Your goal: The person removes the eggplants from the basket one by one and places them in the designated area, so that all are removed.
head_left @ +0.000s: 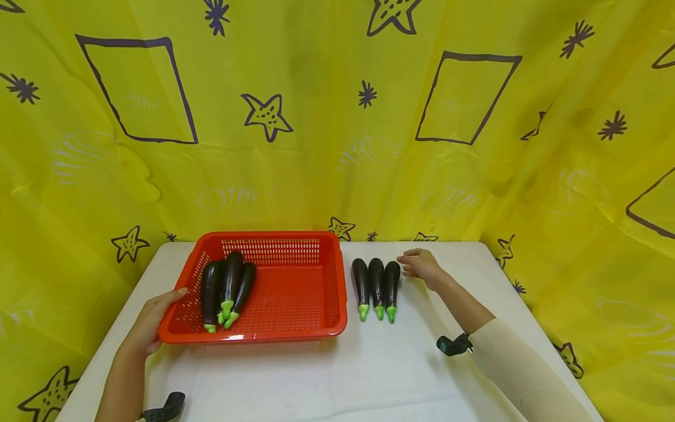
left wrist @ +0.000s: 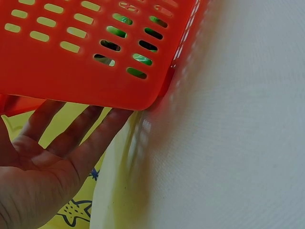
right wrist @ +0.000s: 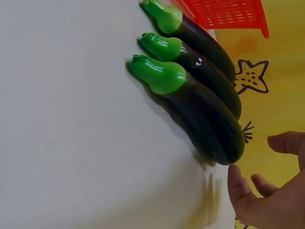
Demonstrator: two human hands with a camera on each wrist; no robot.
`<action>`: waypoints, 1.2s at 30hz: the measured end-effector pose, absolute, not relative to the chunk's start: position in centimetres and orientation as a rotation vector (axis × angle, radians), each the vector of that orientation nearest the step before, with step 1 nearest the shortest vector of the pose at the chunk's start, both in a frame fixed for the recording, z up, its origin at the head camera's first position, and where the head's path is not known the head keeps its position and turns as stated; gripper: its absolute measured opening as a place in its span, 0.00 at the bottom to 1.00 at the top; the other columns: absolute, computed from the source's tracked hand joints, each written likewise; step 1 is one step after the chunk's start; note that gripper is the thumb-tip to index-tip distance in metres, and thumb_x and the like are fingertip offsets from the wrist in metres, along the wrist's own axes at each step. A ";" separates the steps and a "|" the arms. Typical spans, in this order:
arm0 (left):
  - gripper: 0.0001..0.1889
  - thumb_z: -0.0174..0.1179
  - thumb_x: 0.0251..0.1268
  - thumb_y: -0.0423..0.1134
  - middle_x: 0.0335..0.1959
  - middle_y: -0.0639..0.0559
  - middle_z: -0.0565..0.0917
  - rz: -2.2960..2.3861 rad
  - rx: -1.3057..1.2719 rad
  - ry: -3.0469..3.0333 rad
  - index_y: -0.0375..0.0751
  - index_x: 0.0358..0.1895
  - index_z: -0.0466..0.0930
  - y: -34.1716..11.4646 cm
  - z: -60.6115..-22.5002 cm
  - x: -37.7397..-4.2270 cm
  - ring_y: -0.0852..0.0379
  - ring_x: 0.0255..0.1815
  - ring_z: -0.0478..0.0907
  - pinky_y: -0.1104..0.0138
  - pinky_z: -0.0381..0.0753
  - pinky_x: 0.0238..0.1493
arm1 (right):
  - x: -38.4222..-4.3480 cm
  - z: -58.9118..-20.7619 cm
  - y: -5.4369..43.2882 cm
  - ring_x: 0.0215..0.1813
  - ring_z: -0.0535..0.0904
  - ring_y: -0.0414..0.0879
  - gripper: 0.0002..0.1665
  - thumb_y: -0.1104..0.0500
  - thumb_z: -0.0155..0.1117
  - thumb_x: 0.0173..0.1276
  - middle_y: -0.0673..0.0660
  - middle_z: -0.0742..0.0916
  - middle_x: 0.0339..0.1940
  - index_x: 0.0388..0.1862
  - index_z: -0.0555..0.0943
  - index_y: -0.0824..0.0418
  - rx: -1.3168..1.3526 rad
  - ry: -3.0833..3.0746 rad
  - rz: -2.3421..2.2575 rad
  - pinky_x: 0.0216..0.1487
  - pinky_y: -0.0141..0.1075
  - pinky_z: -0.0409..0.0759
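A red plastic basket (head_left: 287, 299) stands on the left half of the table, several dark eggplants (head_left: 230, 278) with green stem ends heaped at its left side. My left hand (head_left: 150, 319) holds the basket's left rim, thumb on top; in the left wrist view its fingers (left wrist: 88, 138) reach beneath the rim. Right of the basket, three eggplants lie side by side: a left one (head_left: 361, 281), a middle one (head_left: 377, 281) and a right one (head_left: 392, 284). Beside the right eggplant's dark end, my right hand (head_left: 422, 266) has its fingers spread, holding nothing. Whether a fingertip touches that eggplant is unclear.
A white cloth covers the table (head_left: 253, 381). Yellow patterned curtain (head_left: 316, 176) hangs behind and along both sides of it. Each forearm carries a small black device, one at the left wrist (head_left: 166, 407) and one at the right sleeve (head_left: 453, 344).
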State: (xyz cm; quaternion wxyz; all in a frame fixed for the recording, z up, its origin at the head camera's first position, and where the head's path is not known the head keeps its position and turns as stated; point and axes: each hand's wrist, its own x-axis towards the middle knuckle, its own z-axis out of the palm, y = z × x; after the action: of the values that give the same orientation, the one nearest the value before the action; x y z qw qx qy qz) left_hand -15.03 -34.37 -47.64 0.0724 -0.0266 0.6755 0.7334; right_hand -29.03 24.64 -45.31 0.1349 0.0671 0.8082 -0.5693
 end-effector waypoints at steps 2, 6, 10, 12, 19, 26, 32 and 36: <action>0.18 0.45 0.88 0.44 0.45 0.54 0.88 2.202 -0.076 2.029 0.35 0.63 0.75 -34.4 -47.6 -15.0 0.52 0.41 0.90 0.56 0.90 0.40 | -29.2 -45.1 24.6 0.66 0.78 0.67 0.34 0.61 0.59 0.82 0.79 0.73 0.70 0.75 0.61 0.82 0.186 2.348 -1.706 0.59 0.40 0.85; 0.18 0.44 0.88 0.43 0.45 0.54 0.88 2.203 -0.071 2.022 0.35 0.63 0.76 -34.5 -47.7 -15.0 0.51 0.41 0.90 0.55 0.90 0.40 | -29.6 -44.8 24.3 0.72 0.71 0.72 0.33 0.61 0.57 0.83 0.79 0.71 0.73 0.75 0.61 0.81 0.137 2.337 -1.805 0.62 0.42 0.83; 0.17 0.44 0.88 0.43 0.45 0.54 0.88 2.206 -0.062 2.020 0.37 0.63 0.77 -34.6 -47.8 -15.0 0.50 0.41 0.90 0.56 0.90 0.40 | -29.7 -44.6 23.9 0.70 0.74 0.72 0.31 0.62 0.56 0.84 0.78 0.73 0.71 0.74 0.63 0.81 0.046 2.351 -1.863 0.60 0.41 0.85; 0.17 0.44 0.88 0.43 0.45 0.54 0.88 2.208 -0.058 2.022 0.37 0.62 0.77 -34.6 -47.8 -15.0 0.50 0.41 0.91 0.56 0.90 0.39 | -29.7 -44.4 23.5 0.68 0.76 0.72 0.30 0.62 0.57 0.83 0.78 0.75 0.69 0.73 0.65 0.82 0.002 2.363 -1.880 0.58 0.40 0.86; 0.19 0.45 0.88 0.44 0.45 0.55 0.88 2.195 -0.088 2.035 0.33 0.65 0.74 -34.4 -47.7 -15.0 0.51 0.42 0.90 0.55 0.90 0.40 | -29.5 -43.6 21.6 0.62 0.81 0.69 0.28 0.63 0.58 0.82 0.79 0.77 0.64 0.70 0.67 0.83 -0.158 2.332 -1.916 0.60 0.46 0.85; 0.22 0.45 0.88 0.44 0.45 0.55 0.88 2.186 -0.108 2.044 0.29 0.67 0.70 -34.4 -47.6 -15.0 0.51 0.41 0.90 0.55 0.90 0.40 | -28.7 -42.8 18.8 0.58 0.83 0.67 0.27 0.67 0.57 0.81 0.80 0.78 0.62 0.70 0.67 0.81 -0.248 2.228 -1.934 0.60 0.52 0.84; 0.26 0.45 0.87 0.44 0.45 0.56 0.88 2.168 -0.122 2.065 0.23 0.70 0.66 -34.3 -47.6 -15.0 0.52 0.42 0.90 0.55 0.90 0.41 | -28.1 -42.0 16.6 0.64 0.78 0.74 0.27 0.66 0.56 0.82 0.79 0.78 0.63 0.72 0.66 0.80 -0.303 2.115 -1.919 0.63 0.52 0.82; 0.26 0.46 0.87 0.45 0.45 0.57 0.88 2.165 -0.129 2.068 0.23 0.71 0.65 -34.3 -47.6 -15.0 0.52 0.42 0.90 0.55 0.90 0.41 | -28.0 -41.4 15.0 0.64 0.79 0.73 0.28 0.65 0.57 0.82 0.79 0.78 0.65 0.73 0.65 0.80 -0.362 2.045 -1.888 0.66 0.55 0.78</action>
State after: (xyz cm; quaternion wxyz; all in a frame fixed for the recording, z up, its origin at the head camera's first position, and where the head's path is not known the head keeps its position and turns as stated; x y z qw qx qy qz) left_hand -14.97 -34.30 -47.56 0.0722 -0.0431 0.6883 0.7205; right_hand -28.00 15.03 -41.39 0.1666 -0.1270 0.7184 -0.6634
